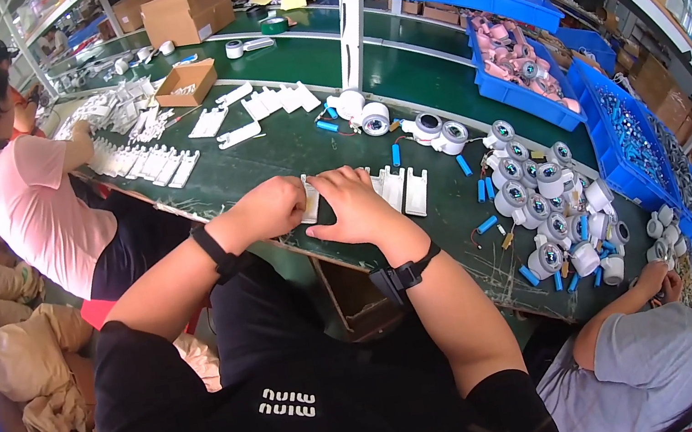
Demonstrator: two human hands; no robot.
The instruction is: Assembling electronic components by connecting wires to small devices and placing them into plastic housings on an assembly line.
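Note:
My left hand point(272, 207) is closed at the near edge of the green table; its fingertips are curled out of sight, so I cannot make out what they grip. Right beside those fingers a flat white plastic piece point(309, 200) stands partly hidden between my two hands. My right hand point(353, 205) lies with fingers stretched forward and thumb apart, its fingertips at the left end of a row of white plastic pieces. More of that row, slim white plastic pieces point(416, 192), shows to the right of my right hand.
Grey-white round-headed units point(536, 192) with blue cylindrical cells crowd the right of the table point(262, 159). Blue bins point(514, 66) stand beyond. A small cardboard box point(186, 85) and white pieces lie at the far left. Co-workers sit left point(39, 205) and right point(638, 349).

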